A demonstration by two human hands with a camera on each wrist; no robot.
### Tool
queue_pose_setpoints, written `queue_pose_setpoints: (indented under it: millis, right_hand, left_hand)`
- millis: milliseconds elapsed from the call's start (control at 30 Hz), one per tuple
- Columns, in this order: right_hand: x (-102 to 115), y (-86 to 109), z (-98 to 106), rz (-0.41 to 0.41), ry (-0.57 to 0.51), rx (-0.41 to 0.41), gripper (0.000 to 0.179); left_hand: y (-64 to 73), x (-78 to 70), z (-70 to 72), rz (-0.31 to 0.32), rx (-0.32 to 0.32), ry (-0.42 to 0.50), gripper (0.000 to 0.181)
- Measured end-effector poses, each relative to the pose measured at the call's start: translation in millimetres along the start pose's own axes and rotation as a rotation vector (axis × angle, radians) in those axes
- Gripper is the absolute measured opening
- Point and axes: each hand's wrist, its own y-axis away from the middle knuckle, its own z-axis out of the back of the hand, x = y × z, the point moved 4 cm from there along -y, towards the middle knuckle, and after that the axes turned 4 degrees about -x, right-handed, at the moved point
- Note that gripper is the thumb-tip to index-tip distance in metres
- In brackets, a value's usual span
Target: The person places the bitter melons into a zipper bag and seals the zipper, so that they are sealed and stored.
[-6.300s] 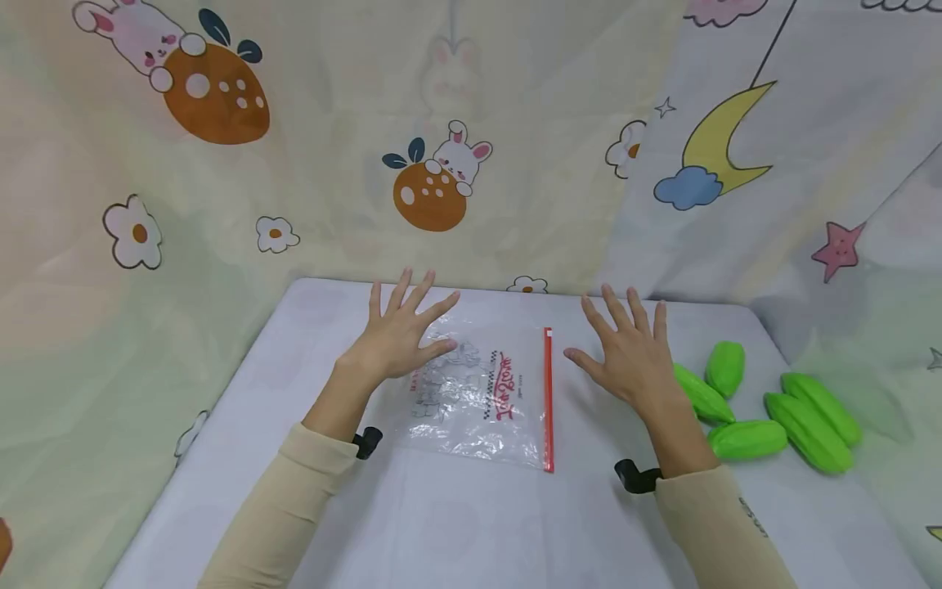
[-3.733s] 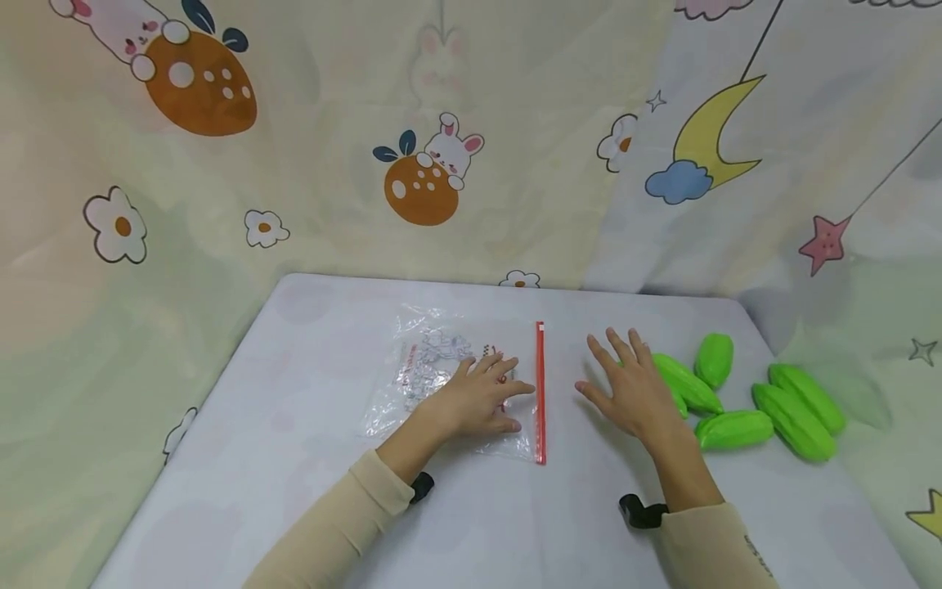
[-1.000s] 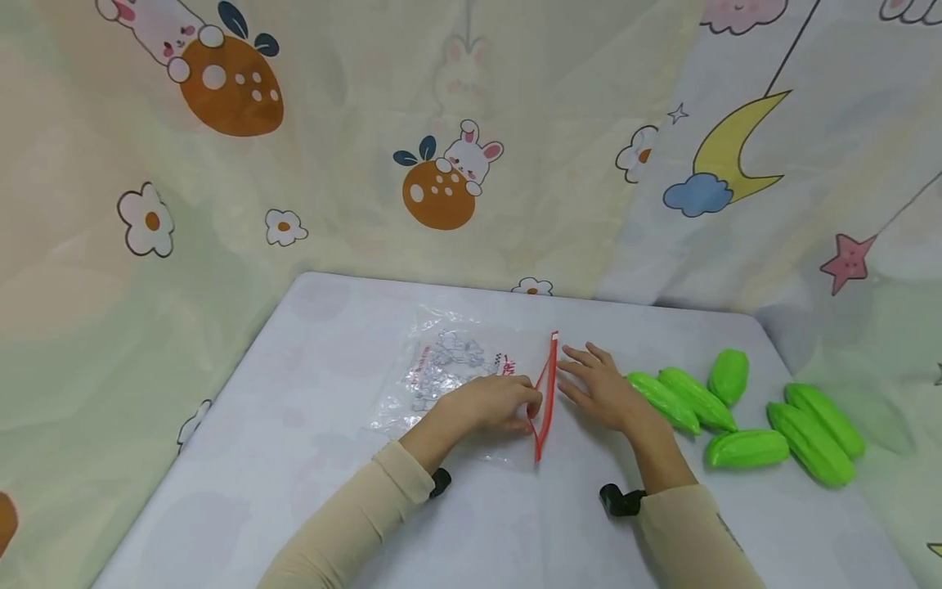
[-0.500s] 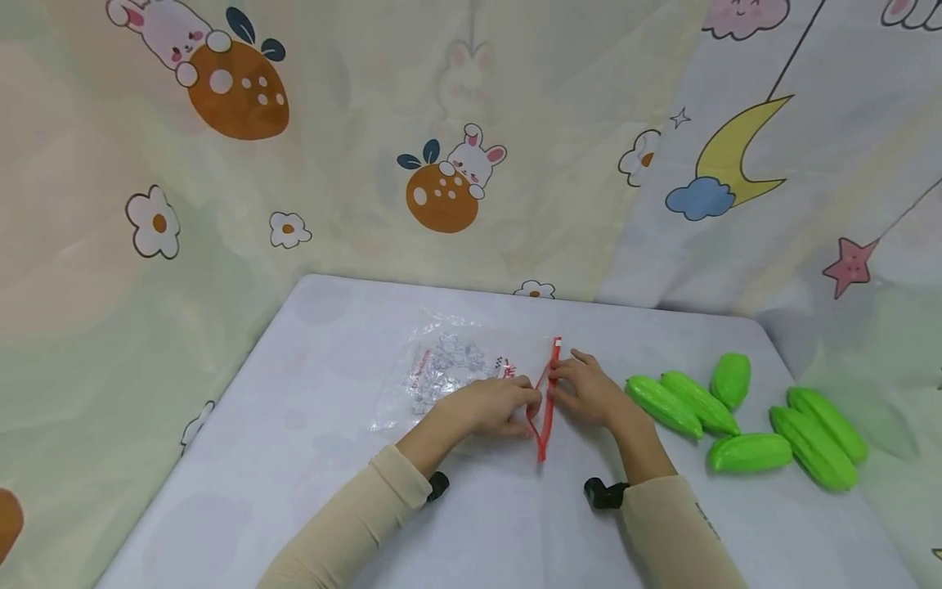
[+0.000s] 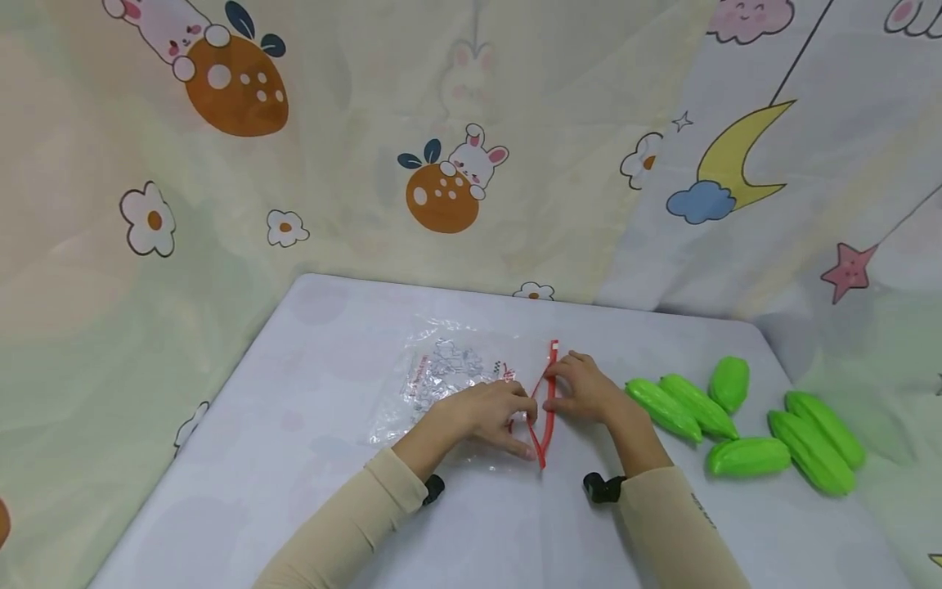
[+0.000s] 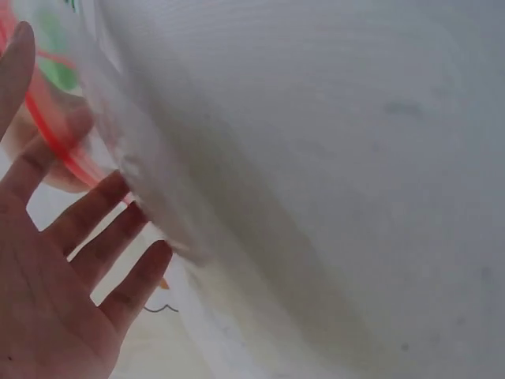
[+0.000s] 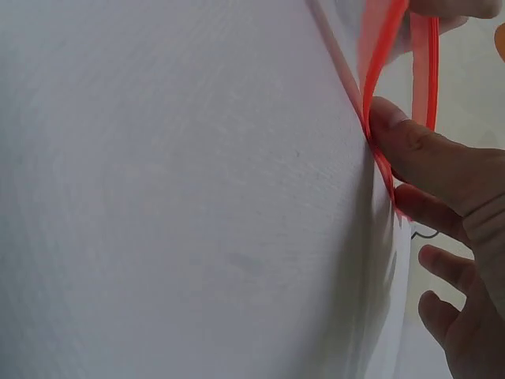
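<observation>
A clear plastic zip bag (image 5: 441,368) with a red zip edge lies flat on the table, its red-lipped mouth parted toward the right. At the near lip, my left hand (image 5: 489,413) has its thumb apart from its fingers. The left wrist view shows those fingers (image 6: 99,217) spread against the film. Across the mouth, my right hand (image 5: 589,388) pinches the far red lip. Its thumb (image 7: 418,150) presses the red strip in the right wrist view, with the lower fingers loose. The left hand hides part of the bag.
Several bright green, ridged, carambola-like pieces (image 5: 749,456) lie right of the right hand. The white table (image 5: 331,343) meets a cartoon-printed cloth (image 5: 331,164) at the back. Black wrist cameras (image 5: 603,488) sit by both cuffs.
My right hand came left from beside the green pieces and took hold of the red edge. The left hand moved onto the bag's mouth, which parted; its thumb has just spread away.
</observation>
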Motion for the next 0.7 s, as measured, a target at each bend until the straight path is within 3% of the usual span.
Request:
queue_pose_setpoints:
  millis: [267, 533, 700]
  right_hand:
    - [-6.5, 0.0, -3.6, -0.023, 0.010, -0.016, 0.056]
    - [-9.4, 4.3, -2.7, -0.042, 0.026, -0.010, 0.053]
    - [-4.9, 1.5, -5.6, -0.016, 0.019, -0.013, 0.051]
  left_hand:
    - [2.0, 4.6, -1.5, 0.034, -0.018, -0.059, 0.054]
    - [3.7, 3.0, -1.5, -0.016, -0.016, 0.013, 0.049]
    - [10.2, 5.7, -3.8, 0.000, -0.012, 0.004, 0.046]
